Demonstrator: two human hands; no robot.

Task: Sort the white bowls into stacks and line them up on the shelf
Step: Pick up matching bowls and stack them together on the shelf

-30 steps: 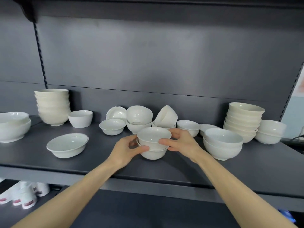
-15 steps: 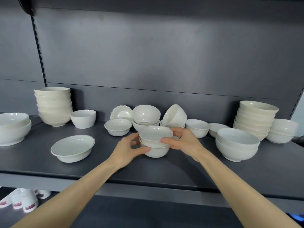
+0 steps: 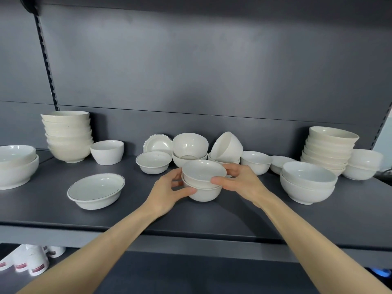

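A small stack of two white bowls (image 3: 202, 181) stands on the dark shelf (image 3: 212, 217) at its middle. My left hand (image 3: 167, 190) grips the stack from the left, thumb on the lower bowl. My right hand (image 3: 241, 182) grips it from the right, thumb against the upper bowl's rim. Behind the stack lies a loose cluster of small white bowls (image 3: 189, 146), one tilted on its side (image 3: 227, 147). A rimmed small bowl (image 3: 153, 162) sits to the left of the cluster.
A tall cream stack (image 3: 67, 135) and a single cup-like bowl (image 3: 107, 152) stand at back left. Large bowls (image 3: 16, 166) sit far left, a shallow oval dish (image 3: 96, 190) in front. Two big bowls (image 3: 308, 182) and another tall stack (image 3: 328, 149) stand at right.
The two-bowl stack and both hands have shifted slightly along the shelf while my view moved; both hands keep the same hold on the stack.
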